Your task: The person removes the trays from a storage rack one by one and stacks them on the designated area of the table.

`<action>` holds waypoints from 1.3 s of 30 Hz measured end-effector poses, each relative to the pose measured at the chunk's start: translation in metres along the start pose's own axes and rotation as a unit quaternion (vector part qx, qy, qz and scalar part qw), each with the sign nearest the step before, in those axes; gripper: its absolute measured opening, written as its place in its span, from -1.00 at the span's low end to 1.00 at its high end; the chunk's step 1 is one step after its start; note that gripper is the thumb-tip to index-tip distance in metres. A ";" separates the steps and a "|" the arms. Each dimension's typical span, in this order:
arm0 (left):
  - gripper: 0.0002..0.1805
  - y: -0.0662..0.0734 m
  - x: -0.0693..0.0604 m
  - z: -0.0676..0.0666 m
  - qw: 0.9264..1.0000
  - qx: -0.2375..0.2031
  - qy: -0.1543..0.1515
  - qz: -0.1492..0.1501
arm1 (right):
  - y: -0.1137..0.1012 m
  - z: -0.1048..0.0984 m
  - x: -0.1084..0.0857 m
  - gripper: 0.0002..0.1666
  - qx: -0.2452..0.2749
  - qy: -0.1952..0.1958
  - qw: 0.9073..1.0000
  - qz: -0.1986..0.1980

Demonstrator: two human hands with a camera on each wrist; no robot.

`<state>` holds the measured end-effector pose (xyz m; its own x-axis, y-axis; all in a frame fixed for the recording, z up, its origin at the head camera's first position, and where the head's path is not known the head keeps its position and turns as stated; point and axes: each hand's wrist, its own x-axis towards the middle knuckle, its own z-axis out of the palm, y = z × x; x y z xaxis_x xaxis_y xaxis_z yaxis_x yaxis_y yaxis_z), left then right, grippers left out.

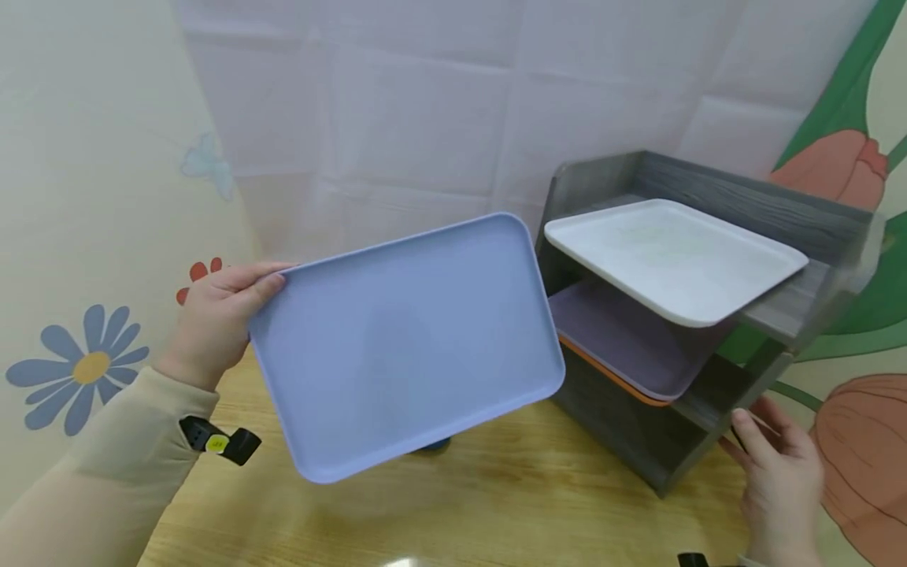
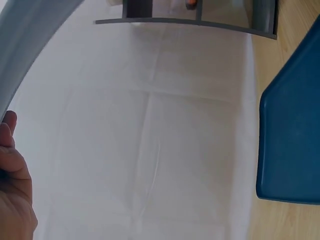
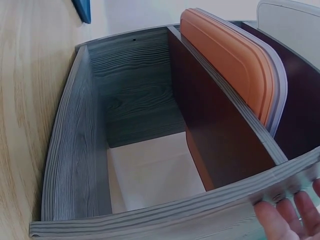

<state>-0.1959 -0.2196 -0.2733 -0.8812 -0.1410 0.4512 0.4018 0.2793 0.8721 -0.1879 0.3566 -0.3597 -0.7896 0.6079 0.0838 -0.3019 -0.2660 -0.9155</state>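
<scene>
My left hand [image 1: 212, 319] pinches the upper left corner of a pale lavender-blue tray [image 1: 407, 346], thumb over the rim. The tray is held tilted above the table, its inner face toward me. At the right, my right hand [image 1: 782, 472] is against the outer side of a grey wood-grain shelf unit [image 1: 609, 429]; in the right wrist view its fingertips [image 3: 287, 212] touch the side panel. A white tray [image 1: 673, 256] lies on the unit's upper level, jutting out in front. Below it, a purple tray [image 1: 638, 346] is stacked on an orange tray [image 3: 225, 60].
A dark blue tray [image 2: 295, 135] lies on the wooden table [image 1: 510, 488], mostly hidden behind the held tray in the head view. The unit's lowest compartment [image 3: 140, 115] shows its back panel. A white cloth [image 1: 425, 126] hangs behind, with painted walls at both sides.
</scene>
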 end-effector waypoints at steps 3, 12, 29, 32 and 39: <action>-0.69 -0.003 -0.001 0.002 0.997 0.065 -0.007 0.027 | 0.000 0.000 0.000 -0.49 -0.001 -0.002 1.000 -0.003; -0.75 -0.005 -0.006 0.012 0.979 0.164 0.013 0.119 | -0.001 -0.001 0.000 -0.50 0.005 -0.003 1.000 -0.005; -0.66 -0.044 -0.015 0.014 0.964 0.256 0.052 0.056 | -0.001 0.000 -0.005 -0.47 0.002 -0.004 1.000 -0.018; -0.60 -0.057 -0.021 0.013 0.967 0.242 0.074 0.004 | 0.000 0.000 -0.005 -0.47 0.002 -0.002 1.000 -0.023; -0.49 -0.079 -0.032 0.019 0.965 0.207 0.133 -0.091 | 0.000 0.000 -0.006 -0.48 0.010 0.000 0.999 -0.034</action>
<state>-0.2041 -0.2188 -0.3601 -0.8107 -0.4473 0.3777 0.0633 0.5744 0.8161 -0.1831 0.3530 -0.3599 -0.7663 0.6257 0.1457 -0.3657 -0.2384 -0.8997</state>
